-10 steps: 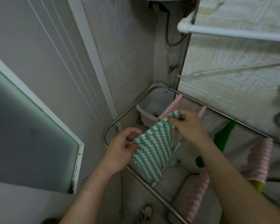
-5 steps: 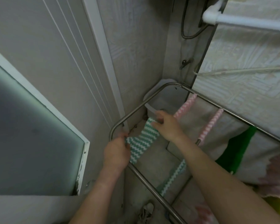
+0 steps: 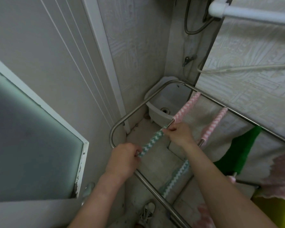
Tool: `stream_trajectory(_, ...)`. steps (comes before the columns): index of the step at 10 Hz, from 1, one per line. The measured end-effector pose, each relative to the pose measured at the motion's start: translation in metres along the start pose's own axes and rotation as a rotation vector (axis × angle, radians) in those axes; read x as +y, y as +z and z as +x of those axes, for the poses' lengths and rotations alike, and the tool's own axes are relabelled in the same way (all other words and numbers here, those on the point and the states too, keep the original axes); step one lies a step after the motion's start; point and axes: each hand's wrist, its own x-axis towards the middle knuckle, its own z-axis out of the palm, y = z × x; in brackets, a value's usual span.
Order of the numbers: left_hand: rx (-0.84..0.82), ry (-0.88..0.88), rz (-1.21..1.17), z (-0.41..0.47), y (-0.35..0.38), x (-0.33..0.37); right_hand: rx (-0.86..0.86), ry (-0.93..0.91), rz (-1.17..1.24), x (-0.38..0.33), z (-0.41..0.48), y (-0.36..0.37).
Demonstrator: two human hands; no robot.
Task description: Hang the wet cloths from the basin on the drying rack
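A green-and-white zigzag cloth (image 3: pixel 152 142) lies folded over a rail of the steel drying rack (image 3: pixel 135 115), seen edge-on from above. My left hand (image 3: pixel 124 159) pinches its near end and my right hand (image 3: pixel 179 134) pinches its far end. Its lower part (image 3: pixel 176 179) hangs below the rail. A pink-and-white cloth (image 3: pixel 187 106) hangs on the same rail farther back, and another pink one (image 3: pixel 215 124) on the rail to the right. The white basin (image 3: pixel 156 111) sits on the floor in the corner under the rack, and no cloth shows in it.
A green cloth (image 3: pixel 242 150) and a pink cloth (image 3: pixel 281 176) hang at the right of the rack, a yellow one (image 3: pixel 273 209) below. A white bar (image 3: pixel 253 14) crosses top right. A door with frosted glass (image 3: pixel 23 137) fills the left. Shoes (image 3: pixel 146 213) lie on the floor.
The green cloth went from spread out between my hands in front of the rack to draped over the rail. Both hands moved down and forward with it.
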Motion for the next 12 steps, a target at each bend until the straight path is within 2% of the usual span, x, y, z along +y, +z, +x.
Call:
stream_trajectory(1, 0.005, 0.008, -0.026, 0.002, -0.001, -0.005, 0.082, 0.015, 0.083, 0.004, 0.002, 0.005)
stream_trajectory(2, 0.026, 0.014, 0.036, 0.002, -0.003, -0.007, 0.136, 0.012, 0.066, 0.003, -0.002, 0.008)
stream_trajectory(4, 0.033, 0.055, 0.121, -0.002, -0.003, 0.001, 0.383, -0.026, 0.029, -0.005, 0.005, -0.010)
stream_trajectory(6, -0.018, 0.016, 0.145, -0.006, -0.001, 0.004, 0.372, 0.069, 0.077, -0.002, 0.038, -0.015)
stream_trajectory(8, -0.112, 0.167, 0.070, 0.015, 0.003, 0.027, 0.369, 0.092, 0.161, 0.004, 0.050, -0.010)
stream_trajectory(9, -0.146, 0.225, 0.170, 0.029, 0.010, 0.036, 0.328, 0.085, 0.144, 0.007, 0.051, -0.012)
stream_trajectory(10, -0.182, 0.226, 0.172, 0.034, 0.014, 0.025, 0.289, 0.067, 0.102, 0.004, 0.042, -0.020)
stream_trajectory(11, -0.195, 0.240, 0.124, 0.033, 0.019, 0.020, 0.320, 0.032, 0.175, 0.006, 0.022, -0.033)
stream_trajectory(12, -0.111, 0.240, 0.038, 0.028, 0.020, 0.019, 0.373, 0.012, 0.328, 0.016, -0.008, -0.042)
